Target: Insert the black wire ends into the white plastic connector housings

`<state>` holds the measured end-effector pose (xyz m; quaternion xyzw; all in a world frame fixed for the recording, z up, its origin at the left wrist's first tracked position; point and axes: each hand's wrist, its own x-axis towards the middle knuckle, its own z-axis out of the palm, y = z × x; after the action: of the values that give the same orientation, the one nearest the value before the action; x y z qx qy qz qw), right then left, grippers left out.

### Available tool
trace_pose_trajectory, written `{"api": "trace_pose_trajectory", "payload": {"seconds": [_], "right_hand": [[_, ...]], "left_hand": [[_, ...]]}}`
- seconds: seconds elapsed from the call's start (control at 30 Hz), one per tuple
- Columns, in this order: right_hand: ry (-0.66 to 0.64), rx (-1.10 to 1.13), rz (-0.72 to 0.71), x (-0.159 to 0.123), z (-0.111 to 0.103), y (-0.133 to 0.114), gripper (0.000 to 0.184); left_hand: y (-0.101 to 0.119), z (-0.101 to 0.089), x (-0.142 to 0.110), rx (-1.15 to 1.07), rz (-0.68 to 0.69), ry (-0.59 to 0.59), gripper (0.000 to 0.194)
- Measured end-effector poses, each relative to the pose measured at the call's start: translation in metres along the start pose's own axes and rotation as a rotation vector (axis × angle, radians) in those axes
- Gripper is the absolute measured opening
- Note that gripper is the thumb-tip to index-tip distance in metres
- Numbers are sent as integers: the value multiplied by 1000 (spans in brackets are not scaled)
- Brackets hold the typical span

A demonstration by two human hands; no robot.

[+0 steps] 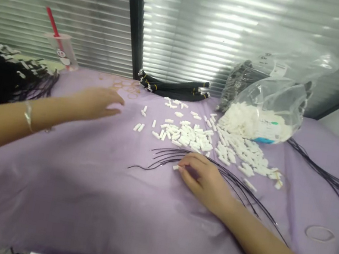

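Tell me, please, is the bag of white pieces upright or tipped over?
Tipped: the clear bag lies sideways, white pieces spilling onto the purple cloth.

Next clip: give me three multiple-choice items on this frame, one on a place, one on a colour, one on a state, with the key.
1. Where does the plastic cup stand?
A. far left, by the blinds
B. beside the right hand
C. inside the bag

2. What colour is the tablecloth?
A. green
B. purple
C. white

3. How is the left hand?
A. clenched round a cable
B. gripping the cup
C. flat, open, holding nothing

Key: 1 A, the cup stands at the table's far left edge. 2 B, the cloth is plainly purple. 3 C, the fingers lie stretched out; only the right hand pinches a white connector on the black wires.
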<state>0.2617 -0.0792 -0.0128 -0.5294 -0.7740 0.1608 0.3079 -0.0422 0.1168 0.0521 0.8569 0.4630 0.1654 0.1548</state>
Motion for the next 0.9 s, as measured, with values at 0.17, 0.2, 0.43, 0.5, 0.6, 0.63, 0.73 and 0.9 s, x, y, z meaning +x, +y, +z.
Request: {"api": "trace_pose_trajectory", "payload": {"seconds": [0.17,0.2,0.43,0.5,0.6,0.63,0.73,0.9], "right_hand": [[16,-13,-21,-1,-3,-2,8],[20,-17,-25,-1,-3,-2,8],[-4,-12,-45,-2,-2,-1,8],[-1,-11,-46,-2,-2,-1,8],[10,-29,-55,-3,-4,-2,8],[13,-38,-58,-3,-5,-2,8],[22,-63,-63,-4,-8,-3,9],[11,-91,-50,14,-10,0,9]], "left_hand": [[26,64,9,-64,93,-167,27],[26,69,11,-77,82,-156,27],[21,74,1,-275,-16,-40,27],[31,74,-6,-379,-53,26,33],[54,77,-18,-561,-95,18,34],[61,79,-22,-618,-103,-16,31],[77,84,-34,-767,-123,-113,23],[79,92,-41,-916,-149,-151,20]]}}
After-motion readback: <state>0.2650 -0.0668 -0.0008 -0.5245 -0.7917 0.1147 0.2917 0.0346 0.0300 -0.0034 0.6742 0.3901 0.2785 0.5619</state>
